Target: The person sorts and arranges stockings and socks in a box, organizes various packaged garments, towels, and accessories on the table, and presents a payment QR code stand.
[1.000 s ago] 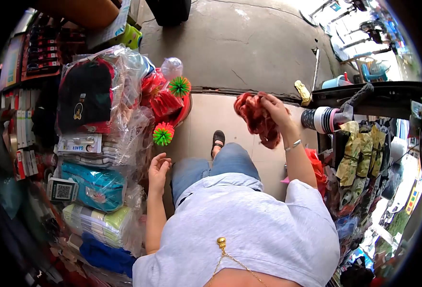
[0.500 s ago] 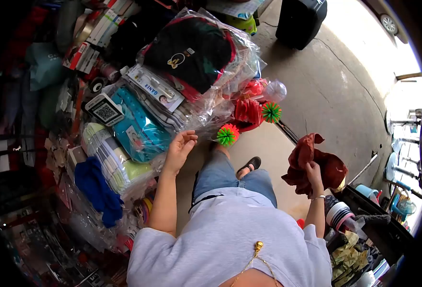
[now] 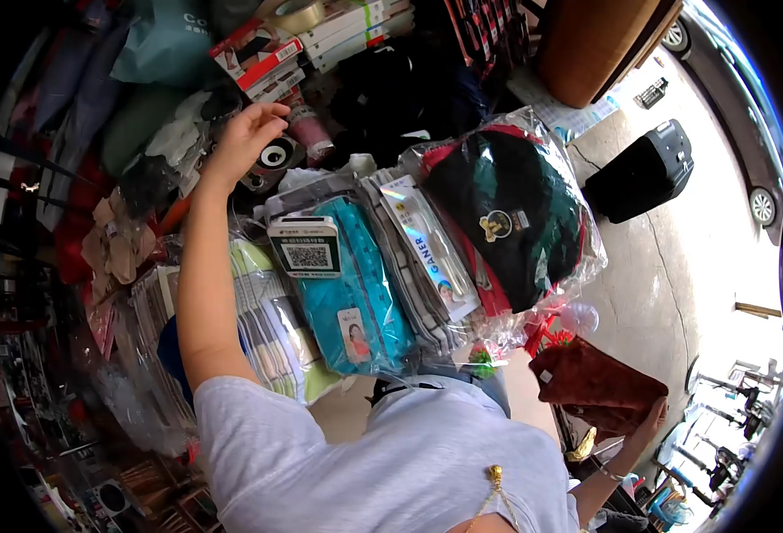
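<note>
Dark red cloth (image 3: 600, 386) is grasped by right hand (image 3: 651, 419); left hand (image 3: 247, 140) holds nothing, near red box (image 3: 254, 53); QR-code sign (image 3: 307, 249) is at far edge of blue package (image 3: 356, 306).

Taken from the wearer's head at close range, facing forward and steeply down past the pale grey shirt (image 3: 382, 453), across the pile of bagged goods (image 3: 365, 284) and beyond its right edge to the floor (image 3: 644, 289).
</note>
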